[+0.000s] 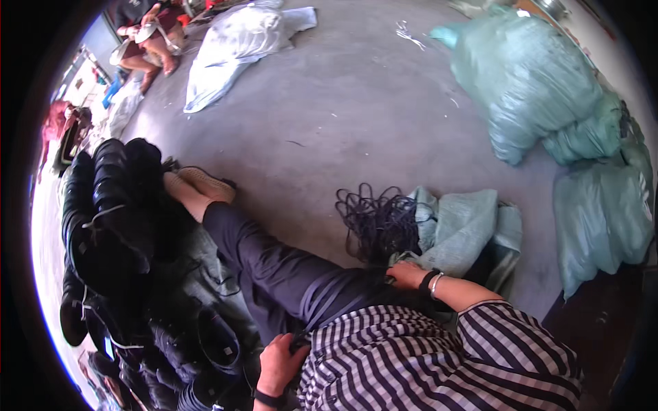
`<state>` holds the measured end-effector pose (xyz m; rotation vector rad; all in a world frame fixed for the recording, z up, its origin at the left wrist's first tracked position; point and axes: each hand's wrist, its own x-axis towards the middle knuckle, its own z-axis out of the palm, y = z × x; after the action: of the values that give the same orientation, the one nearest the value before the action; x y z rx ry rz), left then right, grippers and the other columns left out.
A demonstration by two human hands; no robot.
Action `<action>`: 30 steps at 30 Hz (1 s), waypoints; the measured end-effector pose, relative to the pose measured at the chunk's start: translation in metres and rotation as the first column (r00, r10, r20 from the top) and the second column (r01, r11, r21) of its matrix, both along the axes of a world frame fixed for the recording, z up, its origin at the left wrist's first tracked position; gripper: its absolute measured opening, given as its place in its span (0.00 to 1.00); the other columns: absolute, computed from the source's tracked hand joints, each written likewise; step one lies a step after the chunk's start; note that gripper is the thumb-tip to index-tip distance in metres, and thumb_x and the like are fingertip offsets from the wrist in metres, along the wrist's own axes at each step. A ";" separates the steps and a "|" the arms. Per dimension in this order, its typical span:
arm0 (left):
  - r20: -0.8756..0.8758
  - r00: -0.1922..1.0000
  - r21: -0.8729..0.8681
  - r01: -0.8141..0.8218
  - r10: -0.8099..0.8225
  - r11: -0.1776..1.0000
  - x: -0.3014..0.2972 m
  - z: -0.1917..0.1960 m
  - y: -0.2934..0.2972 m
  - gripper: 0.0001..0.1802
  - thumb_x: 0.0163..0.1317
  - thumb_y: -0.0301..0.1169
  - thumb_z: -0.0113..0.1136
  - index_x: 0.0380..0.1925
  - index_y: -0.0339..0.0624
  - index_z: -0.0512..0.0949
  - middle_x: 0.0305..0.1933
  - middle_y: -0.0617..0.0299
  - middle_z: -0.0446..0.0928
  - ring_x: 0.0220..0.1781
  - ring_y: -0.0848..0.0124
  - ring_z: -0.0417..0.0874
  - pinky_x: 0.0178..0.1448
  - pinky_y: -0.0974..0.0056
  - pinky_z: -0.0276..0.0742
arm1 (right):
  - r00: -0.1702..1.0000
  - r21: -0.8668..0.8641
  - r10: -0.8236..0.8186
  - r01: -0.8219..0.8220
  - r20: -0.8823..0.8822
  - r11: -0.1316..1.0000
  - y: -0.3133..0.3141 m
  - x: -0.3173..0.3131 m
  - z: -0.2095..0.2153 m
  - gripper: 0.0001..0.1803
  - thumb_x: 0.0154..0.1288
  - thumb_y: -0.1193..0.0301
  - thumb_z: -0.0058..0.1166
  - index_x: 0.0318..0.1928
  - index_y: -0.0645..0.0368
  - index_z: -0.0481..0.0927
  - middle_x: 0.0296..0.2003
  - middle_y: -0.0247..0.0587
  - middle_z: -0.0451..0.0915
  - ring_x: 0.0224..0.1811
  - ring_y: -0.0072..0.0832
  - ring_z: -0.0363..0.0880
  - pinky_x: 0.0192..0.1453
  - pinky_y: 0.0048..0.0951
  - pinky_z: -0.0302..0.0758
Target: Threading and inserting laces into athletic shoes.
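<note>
Currently, items are listed from the left edge to the right edge of the head view.

Boot pile: black rubber boots (113,226) are stacked at the far left, reaching from mid-frame down to the lower edge, with thin light strings across some of them.

Other person: a seated person (147,34) works at the upper left, well apart from the wearer.

White sack: a flattened pale sack (233,44) lies on the grey concrete floor (343,109) near the top.

Left hand: the left hand (279,363) sits low in the frame beside the striped shirt (411,363), fingers curled against a dark item at the lap; what it grips cannot be determined.

Leg: the wearer's dark-trousered leg (267,264) extends up-left, the foot in a tan shoe (199,183) beside the boot pile.

Cord bundle: a tangled bundle of dark cords (375,222) lies on the floor just beyond the knee, touching the open sack.

Right hand: the right hand (406,274), with a dark wristband, rests at the lower end of the cord bundle, fingers bent onto the strands.

Open sack: a pale green woven sack (466,229) lies slack just right of the cords.

Filled sacks: bulging pale green sacks (528,82) stand at the upper right and right edge.
</note>
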<state>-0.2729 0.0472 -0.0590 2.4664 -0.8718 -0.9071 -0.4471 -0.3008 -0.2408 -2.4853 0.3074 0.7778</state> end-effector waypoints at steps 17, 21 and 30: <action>-0.222 0.940 -0.110 -0.289 0.260 0.951 -0.005 -0.017 0.008 0.14 0.53 0.30 0.67 0.27 0.30 0.74 0.22 0.41 0.75 0.24 0.48 0.78 0.28 0.58 0.69 | 0.478 0.679 -0.764 0.731 -0.434 0.072 -0.084 -0.047 0.120 0.15 0.67 0.61 0.53 0.43 0.60 0.80 0.37 0.40 0.83 0.37 0.28 0.83 0.41 0.27 0.79; -0.271 0.930 -0.131 -0.293 0.250 0.947 0.000 -0.020 0.009 0.13 0.52 0.28 0.67 0.32 0.28 0.76 0.24 0.43 0.78 0.23 0.63 0.79 0.30 0.61 0.71 | 0.544 0.394 -0.427 0.831 -0.722 0.392 -0.090 -0.120 0.135 0.21 0.62 0.55 0.55 0.40 0.62 0.81 0.37 0.47 0.84 0.36 0.33 0.85 0.36 0.33 0.80; -0.262 0.909 -0.113 -0.363 0.324 0.925 -0.006 -0.004 0.014 0.12 0.50 0.22 0.64 0.35 0.31 0.76 0.27 0.51 0.79 0.28 0.70 0.76 0.36 0.65 0.73 | 0.434 0.334 -0.875 0.874 -0.213 0.352 -0.111 -0.110 0.084 0.17 0.59 0.68 0.55 0.48 0.61 0.79 0.34 0.39 0.82 0.33 0.25 0.81 0.34 0.24 0.77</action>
<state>-0.2791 0.0609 -0.0627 2.2168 -0.3905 -0.9381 -0.5572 -0.4114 -0.1570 -1.5185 1.2360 0.2867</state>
